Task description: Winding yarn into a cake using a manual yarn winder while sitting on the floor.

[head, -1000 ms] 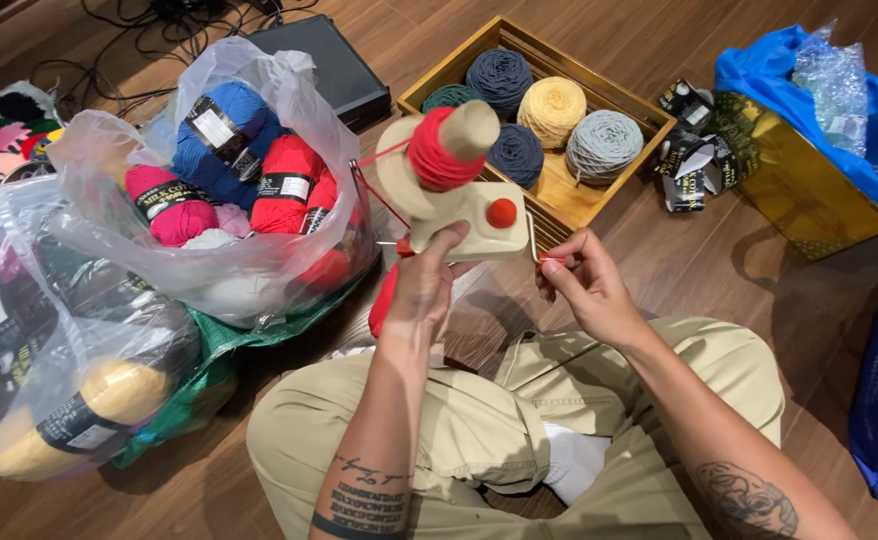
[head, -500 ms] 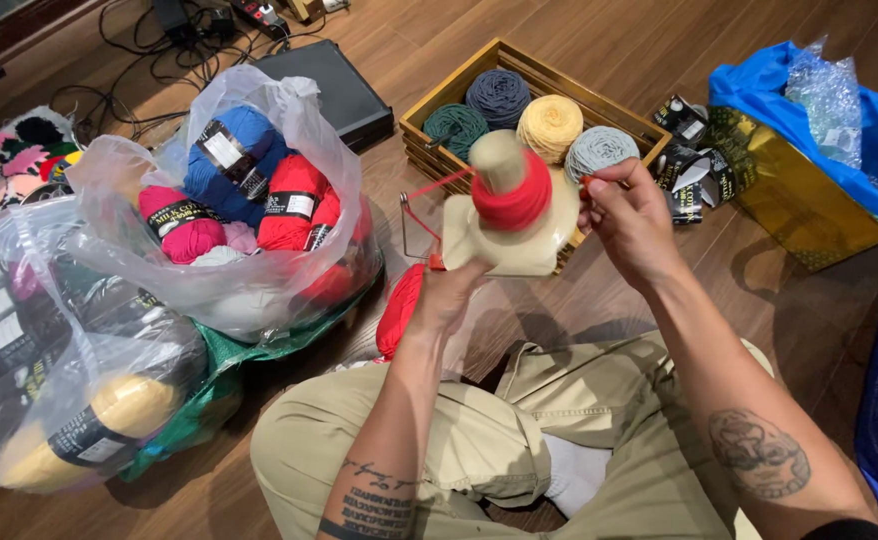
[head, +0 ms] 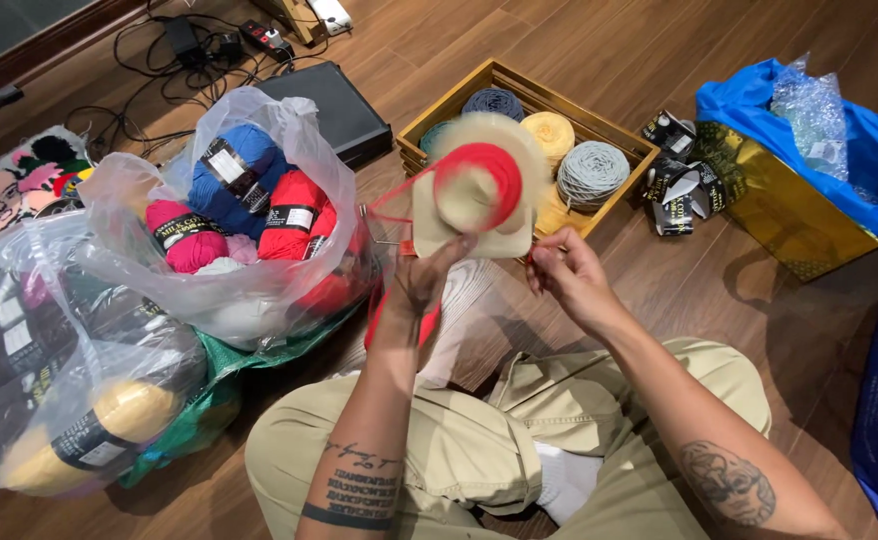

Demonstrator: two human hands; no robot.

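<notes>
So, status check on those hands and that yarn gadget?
Left hand grips yarn winder base. Right hand pinches crank. Red yarn on the cone. Nothing blocking.

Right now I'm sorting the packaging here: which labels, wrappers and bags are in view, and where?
Yarn bands: dark with white patches, around the blue, red and pink skeins at left.
Clear plastic bags: left, holding those skeins.
Loose dark bands: heaped right of the wooden box.
Gold bag: shiny, far right.
Blue plastic bag: behind the gold one.
</notes>
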